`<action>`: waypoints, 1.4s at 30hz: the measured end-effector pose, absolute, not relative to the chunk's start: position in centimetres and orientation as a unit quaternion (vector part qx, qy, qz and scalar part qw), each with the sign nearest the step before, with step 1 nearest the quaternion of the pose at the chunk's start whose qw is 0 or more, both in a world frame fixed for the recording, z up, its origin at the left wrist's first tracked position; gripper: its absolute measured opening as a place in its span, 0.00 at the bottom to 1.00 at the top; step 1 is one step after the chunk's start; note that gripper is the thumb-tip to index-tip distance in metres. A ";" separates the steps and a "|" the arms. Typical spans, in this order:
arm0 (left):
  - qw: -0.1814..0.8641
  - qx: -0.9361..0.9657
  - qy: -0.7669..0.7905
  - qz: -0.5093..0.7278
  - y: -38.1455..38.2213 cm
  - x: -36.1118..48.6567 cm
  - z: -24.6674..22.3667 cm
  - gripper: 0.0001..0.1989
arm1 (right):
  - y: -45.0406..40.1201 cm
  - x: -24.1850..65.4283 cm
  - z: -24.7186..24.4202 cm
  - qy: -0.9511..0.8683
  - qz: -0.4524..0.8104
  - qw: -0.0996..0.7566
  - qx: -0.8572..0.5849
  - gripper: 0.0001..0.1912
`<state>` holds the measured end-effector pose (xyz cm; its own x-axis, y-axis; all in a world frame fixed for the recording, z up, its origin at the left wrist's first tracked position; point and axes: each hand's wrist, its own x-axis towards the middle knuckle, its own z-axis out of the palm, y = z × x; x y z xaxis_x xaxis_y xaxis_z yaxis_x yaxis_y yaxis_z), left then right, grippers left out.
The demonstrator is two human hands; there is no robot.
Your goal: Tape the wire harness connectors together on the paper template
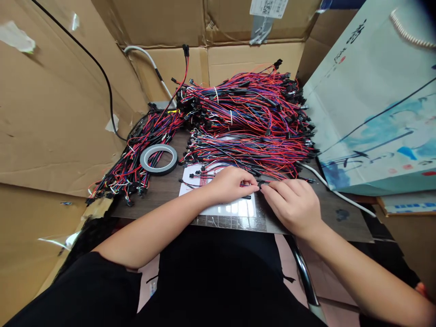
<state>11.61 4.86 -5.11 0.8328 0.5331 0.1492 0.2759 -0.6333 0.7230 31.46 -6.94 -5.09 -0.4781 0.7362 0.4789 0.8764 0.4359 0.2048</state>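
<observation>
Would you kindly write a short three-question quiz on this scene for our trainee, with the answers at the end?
1. True or false: the roll of tape lies to the left of the left-hand grip.
2. Which wire colour stands out most in the wire bundles?
A) green
B) red
C) yellow
3. Short answer: are the fingertips of the left-hand grip and the right-hand grip close together or far apart?

Key:
1. True
2. B
3. Close together
</observation>
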 end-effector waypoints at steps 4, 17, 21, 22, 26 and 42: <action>0.376 0.881 0.225 0.179 4.9 11.6 -5.2 0.10 | -6.6 31.3 -5.4 -0.834 -0.223 0.174 -0.475 0.10; 0.134 0.942 0.230 0.202 3.5 11.4 -5.4 0.11 | -5.6 31.7 -4.6 -0.851 -0.262 0.168 -0.424 0.07; 0.003 0.961 0.177 0.214 3.1 11.4 -5.5 0.13 | -5.4 31.6 -4.5 -0.853 -0.273 0.164 -0.414 0.06; -0.017 0.961 0.169 0.218 3.1 11.4 -5.5 0.14 | -5.4 31.6 -4.5 -0.854 -0.274 0.162 -0.412 0.05; -0.044 0.959 0.155 0.234 2.9 11.6 -5.4 0.14 | -5.4 31.6 -4.4 -0.859 -0.273 0.151 -0.406 0.04; -0.057 0.970 0.165 0.171 2.9 11.9 -5.5 0.11 | -4.6 32.4 -4.4 -0.871 -0.261 0.118 -0.400 0.06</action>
